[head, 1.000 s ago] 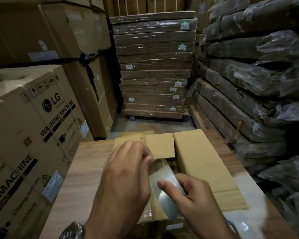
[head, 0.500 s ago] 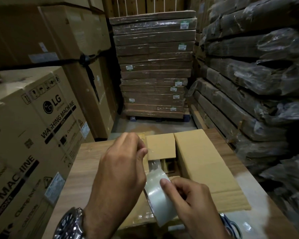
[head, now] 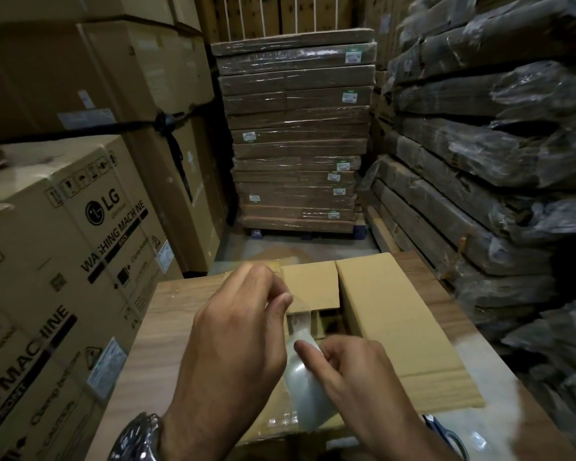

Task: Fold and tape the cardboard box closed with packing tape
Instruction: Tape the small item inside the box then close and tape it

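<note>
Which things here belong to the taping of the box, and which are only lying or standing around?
For the job: cardboard box, flaps not yet closed; tape roll in the right hand; tape strip pinched by the left hand; table under the box.
Just around: scissors, untouched, on the table; washing machine cartons; wrapped flat stack; wrapped bundles.

Perhaps scissors (head: 434, 427), half out of frame low down, behind the right hand (head: 353, 371).
</note>
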Motion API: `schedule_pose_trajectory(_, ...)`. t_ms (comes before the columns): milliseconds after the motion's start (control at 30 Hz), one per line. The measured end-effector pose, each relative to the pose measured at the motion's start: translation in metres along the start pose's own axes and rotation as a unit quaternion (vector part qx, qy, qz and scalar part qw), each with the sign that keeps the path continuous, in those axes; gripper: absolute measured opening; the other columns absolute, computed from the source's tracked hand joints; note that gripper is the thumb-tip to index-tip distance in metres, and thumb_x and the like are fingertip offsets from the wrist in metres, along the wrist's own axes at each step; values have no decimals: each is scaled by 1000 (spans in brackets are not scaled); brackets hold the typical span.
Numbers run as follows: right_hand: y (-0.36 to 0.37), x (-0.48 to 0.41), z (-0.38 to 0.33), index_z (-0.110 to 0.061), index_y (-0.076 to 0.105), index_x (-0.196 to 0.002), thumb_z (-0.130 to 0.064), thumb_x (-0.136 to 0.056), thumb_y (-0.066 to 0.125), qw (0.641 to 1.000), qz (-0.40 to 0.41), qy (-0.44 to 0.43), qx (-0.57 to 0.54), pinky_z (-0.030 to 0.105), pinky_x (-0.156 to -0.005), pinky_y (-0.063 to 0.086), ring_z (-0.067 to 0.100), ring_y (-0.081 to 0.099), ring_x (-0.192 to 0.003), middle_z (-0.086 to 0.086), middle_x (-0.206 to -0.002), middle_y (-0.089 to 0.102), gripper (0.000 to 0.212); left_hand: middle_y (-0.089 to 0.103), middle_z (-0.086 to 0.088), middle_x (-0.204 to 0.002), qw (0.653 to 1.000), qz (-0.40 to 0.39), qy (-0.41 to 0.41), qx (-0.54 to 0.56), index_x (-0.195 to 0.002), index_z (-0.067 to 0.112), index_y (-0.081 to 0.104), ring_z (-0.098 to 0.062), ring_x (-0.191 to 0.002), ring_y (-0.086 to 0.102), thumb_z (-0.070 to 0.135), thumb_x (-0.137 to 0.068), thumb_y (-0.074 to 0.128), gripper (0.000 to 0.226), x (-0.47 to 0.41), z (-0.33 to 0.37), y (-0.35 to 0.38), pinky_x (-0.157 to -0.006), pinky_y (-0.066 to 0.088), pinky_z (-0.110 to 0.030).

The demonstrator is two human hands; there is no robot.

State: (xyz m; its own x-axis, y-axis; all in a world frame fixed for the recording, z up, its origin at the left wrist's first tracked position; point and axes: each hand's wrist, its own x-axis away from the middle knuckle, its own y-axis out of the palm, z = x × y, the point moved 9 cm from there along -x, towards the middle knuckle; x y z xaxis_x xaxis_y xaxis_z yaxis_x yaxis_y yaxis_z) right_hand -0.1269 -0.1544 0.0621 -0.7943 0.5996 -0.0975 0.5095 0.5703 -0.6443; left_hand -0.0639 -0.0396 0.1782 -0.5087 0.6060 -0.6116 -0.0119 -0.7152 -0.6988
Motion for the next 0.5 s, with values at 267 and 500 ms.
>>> schedule_pose_trajectory(267,-49,-1,-67,-30,61,-123,-62,-73,57,973,108,-201,42,21,-87,50,-2,58,-101,-17,-111,65,59,52,15,-77,998,-44,25,-49,-83,29,53,-1,-67,46,26,-87,56,6,-2,2,1,-59,32,-11)
schedule_pose_trajectory(500,-61,-11,-98,-28,75,-85,-34,-79,66,955,71,-286,32,29,-70,54,0,61,-75,-17,-78,69,13,54,14,-75,997,-22,42,-61,-82,25,61,-2,-65,48,27,-87,58,6,-3,1,-5,-58,33,-10)
